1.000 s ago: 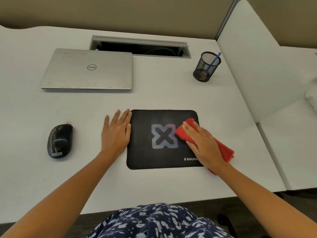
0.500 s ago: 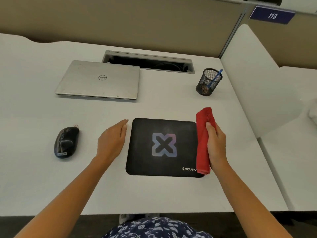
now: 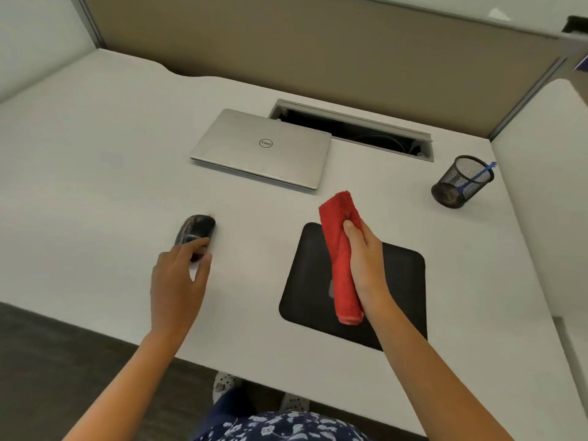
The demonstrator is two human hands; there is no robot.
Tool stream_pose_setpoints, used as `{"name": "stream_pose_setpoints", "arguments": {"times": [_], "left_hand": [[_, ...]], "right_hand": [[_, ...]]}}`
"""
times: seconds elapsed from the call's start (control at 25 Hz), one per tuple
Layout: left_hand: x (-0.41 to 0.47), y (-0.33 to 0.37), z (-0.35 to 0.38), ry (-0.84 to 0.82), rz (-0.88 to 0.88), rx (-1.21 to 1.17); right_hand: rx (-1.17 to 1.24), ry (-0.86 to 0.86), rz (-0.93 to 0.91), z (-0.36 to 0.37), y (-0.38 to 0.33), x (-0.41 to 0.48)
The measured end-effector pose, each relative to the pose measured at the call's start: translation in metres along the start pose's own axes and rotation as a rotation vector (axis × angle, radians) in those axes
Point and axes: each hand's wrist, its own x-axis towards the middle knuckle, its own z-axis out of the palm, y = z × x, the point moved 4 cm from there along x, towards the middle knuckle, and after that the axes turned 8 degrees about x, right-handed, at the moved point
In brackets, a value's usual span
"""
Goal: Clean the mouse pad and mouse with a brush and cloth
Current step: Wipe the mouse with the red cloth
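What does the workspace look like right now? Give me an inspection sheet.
Surface: white desk, no mess visible.
Job's things: mouse left of mouse pad; red cloth rolled, held over the pad.
Clutter: shut laptop; mesh cup holding a blue tool.
Hands: left hand fingertips on mouse; right hand grips cloth.
Cables: some inside the desk slot.
Surroundings: tan partition.
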Motion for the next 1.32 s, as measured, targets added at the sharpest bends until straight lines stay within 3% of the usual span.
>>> {"name": "stream_pose_setpoints", "arguments": {"times": [0.12, 0.28, 0.4, 0.72, 0.96, 1.32], "left_hand": [[0.007, -0.033, -0.015, -0.011, -0.109, 0.078], [0.021, -0.070, -0.012, -0.175, -0.254, -0.021], [0.020, -0.075, 0.005, -0.240, -0.216, 0.017], [0.022, -0.077, 0.028, -0.082, -0.101, 0.140], [0.026, -0.084, 0.030, -0.055, -0.038, 0.161], [0.026, -0.083, 0.030, -0.072, -0.048, 0.179]], "right_hand": [[-0.059, -0.122, -0.067, 0.046, -0.002, 0.000], [-0.173, -0.211, -0.172, 0.100, -0.004, 0.003], [-0.323, -0.304, -0.301, 0.143, -0.003, 0.005], [-0.683, -0.410, -0.544, 0.216, 0.012, 0.026], [-0.749, -0.574, -0.518, 0.248, 0.030, 0.038], [-0.610, -0.590, -0.590, 0.247, 0.050, 0.028]]}}
